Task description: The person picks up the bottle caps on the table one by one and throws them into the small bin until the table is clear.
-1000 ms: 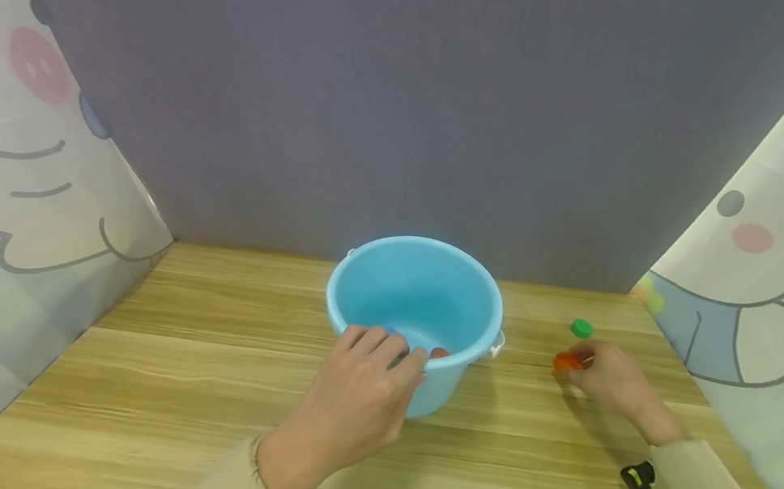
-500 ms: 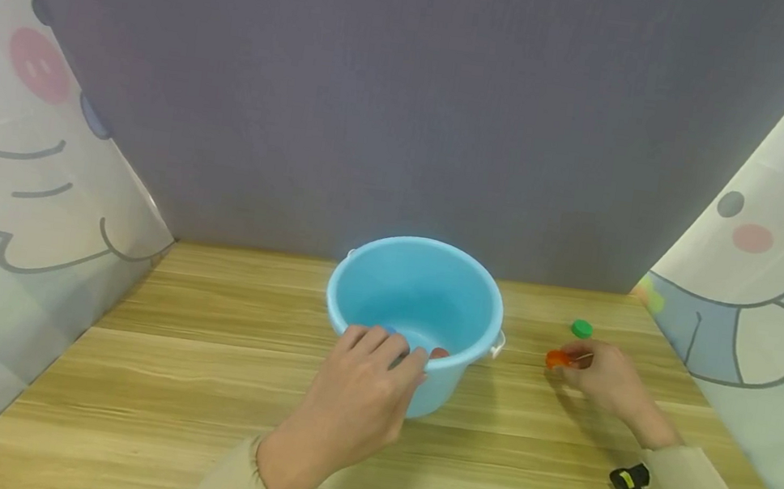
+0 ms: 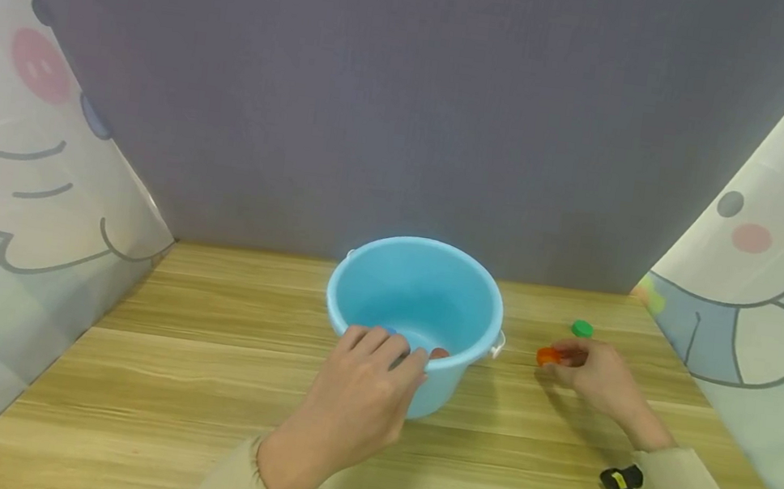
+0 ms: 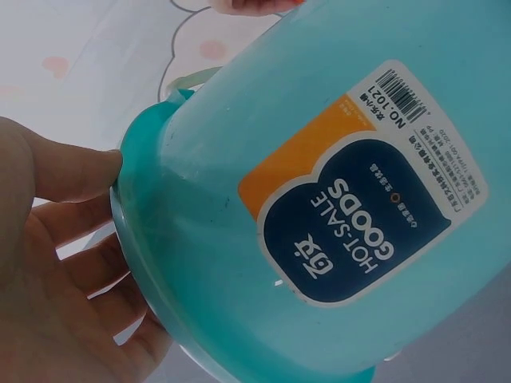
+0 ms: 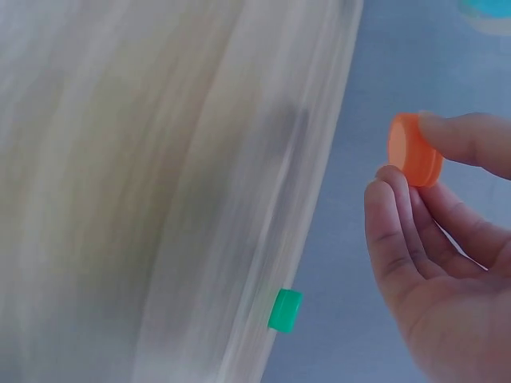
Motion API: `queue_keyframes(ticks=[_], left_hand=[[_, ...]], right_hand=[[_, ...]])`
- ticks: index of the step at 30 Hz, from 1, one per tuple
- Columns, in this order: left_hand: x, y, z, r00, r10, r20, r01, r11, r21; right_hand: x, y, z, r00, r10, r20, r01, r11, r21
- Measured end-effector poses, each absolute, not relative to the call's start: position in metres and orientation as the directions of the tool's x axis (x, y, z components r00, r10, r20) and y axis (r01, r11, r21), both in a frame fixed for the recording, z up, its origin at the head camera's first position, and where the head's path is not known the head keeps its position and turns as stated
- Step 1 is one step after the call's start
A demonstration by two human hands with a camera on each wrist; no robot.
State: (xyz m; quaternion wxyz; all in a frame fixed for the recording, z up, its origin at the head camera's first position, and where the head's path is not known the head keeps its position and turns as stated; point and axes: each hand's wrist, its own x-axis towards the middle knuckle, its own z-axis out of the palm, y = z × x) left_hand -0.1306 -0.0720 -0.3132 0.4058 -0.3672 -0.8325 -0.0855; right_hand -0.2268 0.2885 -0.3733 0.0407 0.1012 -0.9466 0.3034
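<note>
A light blue bucket [image 3: 437, 381] stands upright on the wooden table. My left hand [image 3: 359, 395] grips its near rim, thumb outside and fingers over the edge; the left wrist view shows the bucket's labelled wall [image 4: 215, 231] beside the hand. Right of the bucket, my right hand [image 3: 599, 376] pinches an orange bottle cap [image 3: 549, 357] between thumb and fingers. In the right wrist view the orange cap [image 5: 413, 150] is held up off the table. A green bottle cap [image 3: 582, 329] lies on the table just beyond the right hand.
Inside the bucket a reddish thing [image 3: 439, 354] and a bit of blue [image 3: 391, 331] show, partly hidden by the left hand. A white handle joint [image 3: 497, 345] juts from the bucket's right side. A dark grey panel [image 3: 408, 116] closes off the back, with printed cloths at both sides.
My right hand has carried the orange cap a short way left, toward the bucket. The left hand, the bucket and the green cap stay where they were.
</note>
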Motion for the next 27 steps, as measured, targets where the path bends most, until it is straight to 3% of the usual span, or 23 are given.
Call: queue_keyframes(ticks=[27], left_hand=[[-0.132, -0.072, -0.312, -0.415, 0.541, 0.732, 0.687, 0.713, -0.137]], right_hand=[[-0.221, 0.255, -0.365, -0.953, -0.163, 0.256, -0.296, 0.687, -0.664]])
